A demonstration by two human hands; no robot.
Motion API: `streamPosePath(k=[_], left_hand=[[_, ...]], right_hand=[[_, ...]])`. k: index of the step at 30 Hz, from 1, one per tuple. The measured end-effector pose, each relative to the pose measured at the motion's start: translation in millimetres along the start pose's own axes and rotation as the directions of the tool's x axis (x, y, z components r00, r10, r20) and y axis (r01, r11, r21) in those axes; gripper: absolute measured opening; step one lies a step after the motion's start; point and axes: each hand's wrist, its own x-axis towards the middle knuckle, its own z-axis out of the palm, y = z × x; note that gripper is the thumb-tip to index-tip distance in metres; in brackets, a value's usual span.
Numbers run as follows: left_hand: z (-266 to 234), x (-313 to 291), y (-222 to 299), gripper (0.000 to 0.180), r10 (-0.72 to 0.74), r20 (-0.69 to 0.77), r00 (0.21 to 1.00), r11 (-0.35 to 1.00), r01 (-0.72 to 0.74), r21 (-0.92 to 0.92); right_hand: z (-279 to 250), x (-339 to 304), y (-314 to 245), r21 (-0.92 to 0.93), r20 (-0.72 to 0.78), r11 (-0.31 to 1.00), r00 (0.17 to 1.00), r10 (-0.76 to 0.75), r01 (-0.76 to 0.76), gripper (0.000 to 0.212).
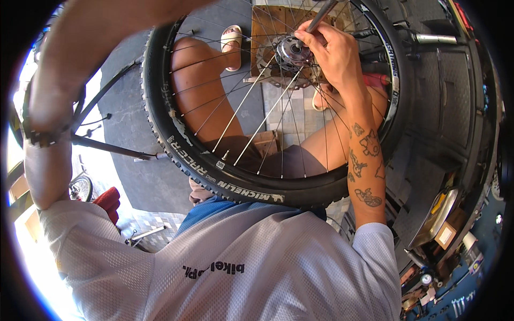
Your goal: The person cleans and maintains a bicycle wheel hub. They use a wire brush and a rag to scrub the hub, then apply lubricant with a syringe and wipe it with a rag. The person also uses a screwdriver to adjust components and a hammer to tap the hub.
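Note:
A bicycle wheel with a knobby black tyre (235, 187) lies across my legs, its spokes fanning toward the hub (293, 52). My right hand (334, 51) is closed on a dark metal rod (323, 16), its fingers pinching it low down by the hub. The rod slants up and out past the upper edge, and its lower end is close to the hub's centre; exact contact is hidden by my fingers. A brake disc (266, 67) shows behind the hub. My left arm (96, 37) is raised across the upper left, blurred, and its hand is beyond the upper edge.
A wooden block (262, 32) stands beneath the wheel's far part. Dark bike frame tubes (115, 148) reach in from the left. On the right is a dark cabinet (444, 107) with a tray (436, 216), and several wrenches (460, 305) hang at the lower right.

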Motion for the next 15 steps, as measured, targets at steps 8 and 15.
streamPosePath(k=[8, 15], left_hand=[[8.7, -3.6, -34.3, 0.046, 0.200, -0.007, 0.980, 0.980, -0.200, -0.001], [5.6, -17.2, -20.9, 0.041, 0.046, -0.233, 0.971, 0.999, -0.041, 0.030]], right_hand=[[-4.9, -2.0, -4.9, 0.011, 0.057, 0.986, 0.985, 0.164, -0.165, 0.023], [-2.1, -5.5, -11.7, 0.063, 0.048, 0.988, 0.989, 0.140, -0.143, 0.022]])
